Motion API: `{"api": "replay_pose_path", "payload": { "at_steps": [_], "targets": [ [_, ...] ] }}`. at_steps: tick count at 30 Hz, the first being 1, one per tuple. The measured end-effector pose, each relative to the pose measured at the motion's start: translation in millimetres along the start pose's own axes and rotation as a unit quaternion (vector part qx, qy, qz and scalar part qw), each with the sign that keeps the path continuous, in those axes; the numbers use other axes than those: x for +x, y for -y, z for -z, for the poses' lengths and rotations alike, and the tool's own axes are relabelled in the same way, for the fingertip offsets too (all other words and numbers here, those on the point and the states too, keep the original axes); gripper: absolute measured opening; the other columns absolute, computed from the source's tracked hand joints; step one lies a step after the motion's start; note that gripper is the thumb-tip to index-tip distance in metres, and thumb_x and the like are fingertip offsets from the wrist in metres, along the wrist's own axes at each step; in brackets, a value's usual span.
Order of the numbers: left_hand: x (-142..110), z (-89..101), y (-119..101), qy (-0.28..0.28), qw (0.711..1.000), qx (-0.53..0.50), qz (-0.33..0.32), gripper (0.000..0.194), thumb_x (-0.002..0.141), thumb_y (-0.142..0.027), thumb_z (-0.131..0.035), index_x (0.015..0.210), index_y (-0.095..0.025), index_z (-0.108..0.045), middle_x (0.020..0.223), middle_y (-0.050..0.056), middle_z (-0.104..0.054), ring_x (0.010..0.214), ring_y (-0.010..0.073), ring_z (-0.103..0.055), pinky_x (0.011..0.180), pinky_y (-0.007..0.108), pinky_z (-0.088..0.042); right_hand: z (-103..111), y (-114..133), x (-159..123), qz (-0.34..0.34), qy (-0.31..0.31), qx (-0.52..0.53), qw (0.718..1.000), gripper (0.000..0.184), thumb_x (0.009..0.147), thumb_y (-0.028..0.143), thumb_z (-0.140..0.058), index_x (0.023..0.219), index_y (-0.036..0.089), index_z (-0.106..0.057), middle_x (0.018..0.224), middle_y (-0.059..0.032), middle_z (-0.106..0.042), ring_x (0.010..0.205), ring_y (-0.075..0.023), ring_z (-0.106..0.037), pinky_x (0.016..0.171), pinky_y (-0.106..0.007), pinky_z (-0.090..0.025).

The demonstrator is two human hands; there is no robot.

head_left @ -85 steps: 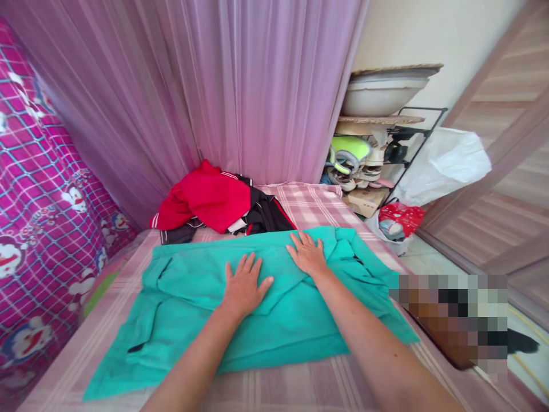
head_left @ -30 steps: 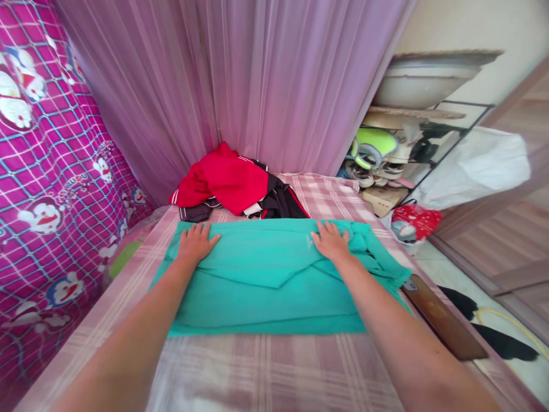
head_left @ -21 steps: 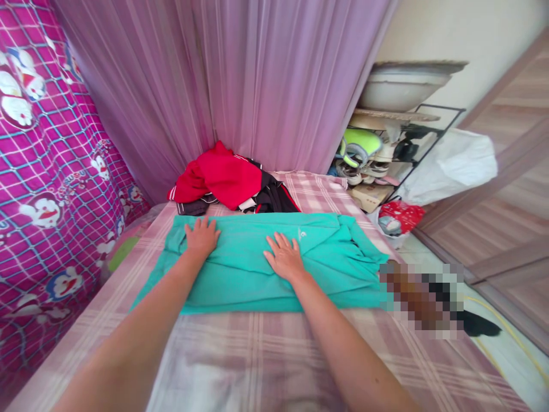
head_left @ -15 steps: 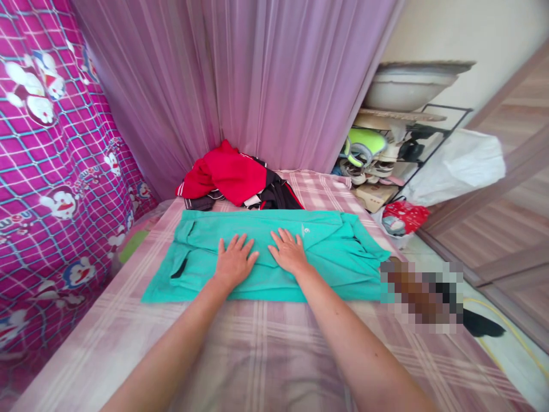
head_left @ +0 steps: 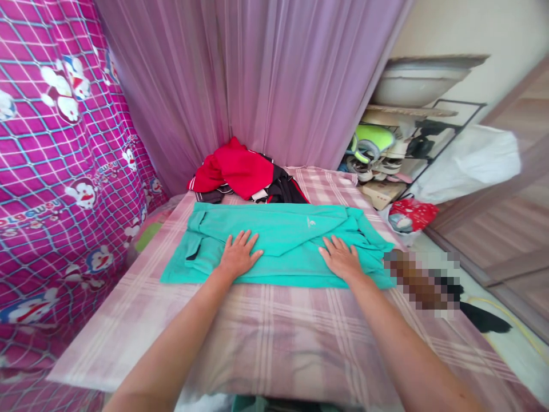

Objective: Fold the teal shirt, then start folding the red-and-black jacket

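- Had a magenta cartoon-print cloth (head_left: 81, 143) hanging at far left
- Laid the left hand (head_left: 239, 256) palm down, fingers spread, grasping nothing, on the folded turquoise fabric garment (head_left: 274, 229), spread over pink-and-white plaid cloth (head_left: 266, 337)
- Had crumpled red and black clothes (head_left: 244, 171) just beyond
- Laid the right hand (head_left: 341, 257) likewise, open and flat, near the garment's right end
- Had a wide pale bowl (head_left: 422, 86) farther right

Fairly bright, diffuse light; soft shadows; edges stretched, blurred; mosaic patch (head_left: 422, 281) lower right.
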State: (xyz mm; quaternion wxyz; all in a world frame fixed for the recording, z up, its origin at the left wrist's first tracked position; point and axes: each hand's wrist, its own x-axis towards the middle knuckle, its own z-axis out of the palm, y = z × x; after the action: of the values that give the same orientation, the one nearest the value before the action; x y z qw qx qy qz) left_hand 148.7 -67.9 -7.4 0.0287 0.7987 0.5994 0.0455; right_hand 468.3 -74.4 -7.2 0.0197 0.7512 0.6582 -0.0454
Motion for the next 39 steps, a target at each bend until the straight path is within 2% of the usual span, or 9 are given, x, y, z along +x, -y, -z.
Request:
{"api": "replay_pose_path", "payload": {
  "at_steps": [5, 9, 12, 18, 22, 26, 31, 36, 39],
  "targets": [
    [1, -1.5, 0, -0.01, 1.0, 0.014, -0.001, 0.064, 0.096, -0.058, -0.031, 0.153, -0.03, -0.033, 0.161, 0.007, -0.031, 0.149, 0.0288, -0.025, 0.119, 0.057, -0.018, 16, 69, -17, 0.07, -0.099, 0.056, 0.991, 0.06, 0.102, 0.047, -0.02, 0.156, 0.023, -0.03, 0.163, -0.0104, -0.025, 0.149, -0.0271, -0.022, 0.117, -0.056, -0.018],
    [2, -0.5, -1, -0.007, 1.0, 0.021, -0.001, 0.063, 0.097, -0.057, -0.031, 0.153, -0.03, -0.033, 0.161, 0.007, -0.031, 0.149, 0.0286, -0.025, 0.119, 0.057, -0.019, 9, 104, -30, 0.202, -0.046, 0.062, 0.976, 0.057, 0.101, 0.052, -0.025, 0.153, 0.03, -0.036, 0.163, -0.0057, -0.026, 0.15, -0.0248, -0.019, 0.119, -0.056, -0.011],
    [2, 0.2, 0, 0.003, 1.0, 0.025, -0.001, 0.064, 0.097, -0.057, -0.031, 0.154, -0.027, -0.032, 0.161, 0.008, -0.03, 0.149, 0.0294, -0.025, 0.118, 0.058, -0.02, 0, 90, -31, 0.2, -0.015, 0.058, 0.978, 0.058, 0.101, 0.054, -0.025, 0.153, 0.029, -0.036, 0.163, -0.005, -0.025, 0.15, -0.0239, -0.019, 0.119, -0.057, -0.011],
    [5, 5.8, 0, 0.002, 1.0, 0.02, -0.001, 0.06, 0.098, -0.052, -0.029, 0.152, -0.027, -0.037, 0.159, 0.007, -0.034, 0.148, 0.0283, -0.029, 0.118, 0.056, -0.024, -7, 24, -31, 0.117, -0.021, 0.046, 0.992, 0.058, 0.101, 0.053, -0.025, 0.152, 0.029, -0.036, 0.162, -0.0042, -0.029, 0.148, -0.0238, -0.023, 0.119, -0.057, -0.013],
    [-14, 11.0, 5, -0.032, 0.999, 0.014, -0.001, 0.055, 0.1, -0.043, -0.02, 0.147, -0.026, -0.046, 0.155, 0.005, -0.042, 0.145, 0.0259, -0.034, 0.118, 0.053, -0.026, -10, 10, -35, 0.099, -0.042, 0.04, 0.993, 0.057, 0.101, 0.05, -0.026, 0.151, 0.027, -0.039, 0.16, -0.0054, -0.032, 0.147, -0.0243, -0.026, 0.119, -0.055, -0.014],
    [-47, 7.8, 21, -0.082, 0.994, 0.071, 0.017, 0.055, 0.099, -0.046, -0.027, 0.145, -0.026, -0.048, 0.154, 0.007, -0.044, 0.145, 0.0298, -0.035, 0.119, 0.059, -0.017, -15, 10, -36, 0.099, -0.052, 0.037, 0.993, 0.056, 0.101, 0.049, -0.027, 0.15, 0.027, -0.041, 0.16, -0.006, -0.033, 0.146, -0.0253, -0.028, 0.118, -0.056, -0.017],
    [-61, 2.8, 38, -0.045, 0.995, 0.084, 0.025, 0.056, 0.098, -0.047, -0.03, 0.148, -0.025, -0.045, 0.155, 0.006, -0.042, 0.144, 0.029, -0.037, 0.119, 0.055, -0.021, -6, 15, -35, 0.096, -0.078, 0.042, 0.991, 0.054, 0.1, 0.045, -0.033, 0.146, 0.022, -0.048, 0.158, -0.0112, -0.037, 0.143, -0.029, -0.033, 0.116, -0.058, -0.02],
    [-57, 5.6, 33, -0.04, 0.996, 0.077, 0.031, 0.057, 0.098, -0.049, -0.029, 0.148, -0.025, -0.045, 0.155, 0.007, -0.042, 0.144, 0.0289, -0.036, 0.119, 0.056, -0.022, 25, 58, -29, 0.124, -0.208, 0.096, 0.965, 0.058, 0.101, 0.044, -0.03, 0.152, 0.018, -0.038, 0.16, -0.0136, -0.03, 0.146, -0.0295, -0.027, 0.117, -0.055, -0.018],
    [-58, 5.4, 32, -0.044, 0.996, 0.069, 0.032, 0.056, 0.098, -0.049, -0.031, 0.147, -0.025, -0.046, 0.154, 0.007, -0.043, 0.144, 0.0291, -0.037, 0.119, 0.055, -0.022, 27, 92, -27, 0.198, -0.182, 0.091, 0.959, 0.058, 0.101, 0.046, -0.03, 0.154, 0.022, -0.034, 0.163, -0.0105, -0.024, 0.149, -0.0279, -0.02, 0.118, -0.053, -0.014]
  ]
}}
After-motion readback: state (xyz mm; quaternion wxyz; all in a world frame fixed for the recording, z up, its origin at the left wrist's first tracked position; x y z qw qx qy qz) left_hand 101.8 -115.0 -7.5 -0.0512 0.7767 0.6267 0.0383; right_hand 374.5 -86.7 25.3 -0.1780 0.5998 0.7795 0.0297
